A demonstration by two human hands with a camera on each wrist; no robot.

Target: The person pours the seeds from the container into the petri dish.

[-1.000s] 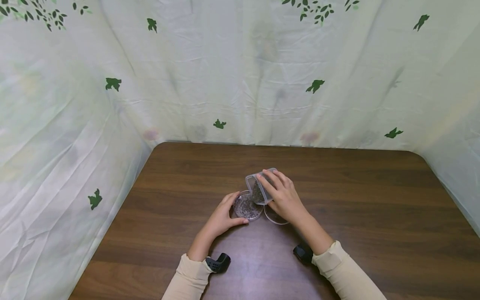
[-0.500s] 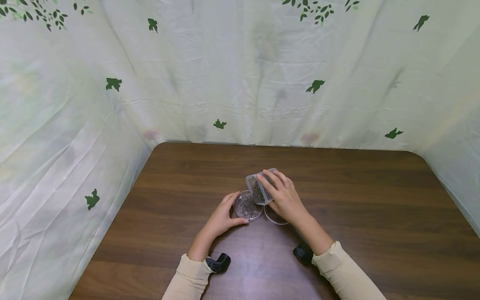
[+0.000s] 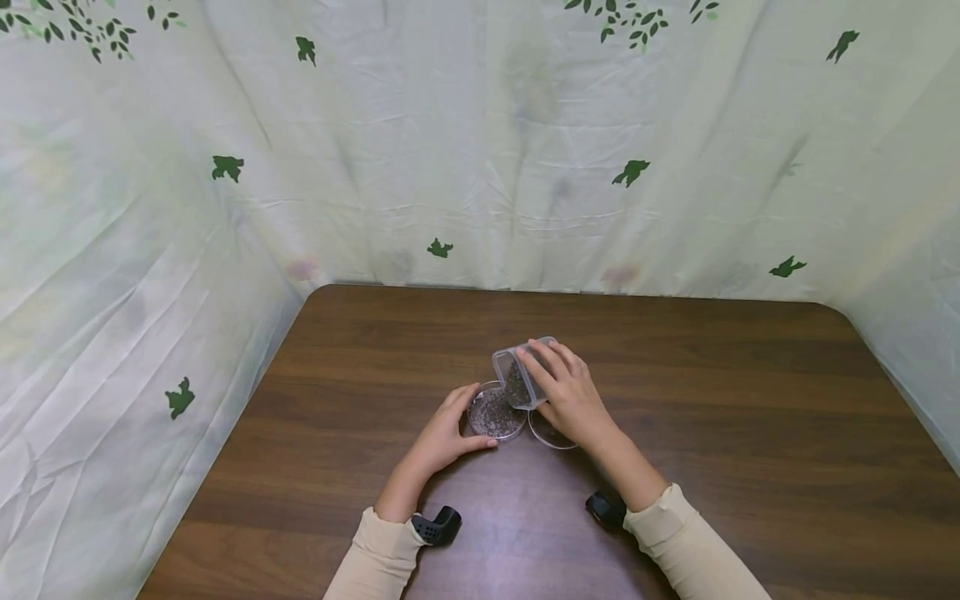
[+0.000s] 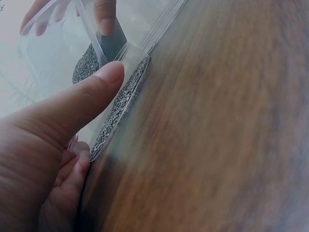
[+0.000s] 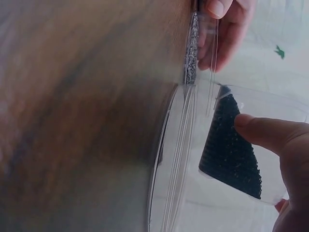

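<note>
A clear round petri dish [image 3: 495, 414] holds a layer of grey-black granules on the table. My left hand [image 3: 444, 433] grips it at the side, thumb at the near rim and fingers round the far side. Above the dish's right part, my right hand [image 3: 570, 392] holds a clear plastic box [image 3: 501, 364] tilted toward it. Dark granules [image 5: 231, 145] lie slanted inside that box in the right wrist view, against its lower wall. Partly under the right hand, a clear round lid or second dish [image 3: 552, 435] rests beside the petri dish.
The brown wooden table [image 3: 712, 400] extends on both sides of the hands. A white curtain [image 3: 480, 150] with green bird and leaf prints stands behind it and along the sides. Black wrist devices [image 3: 437, 527] sit at both sleeve cuffs.
Both hands, the petri dish and the tilted box keep nearly the same places. The curtain at the left has shifted slightly to the left.
</note>
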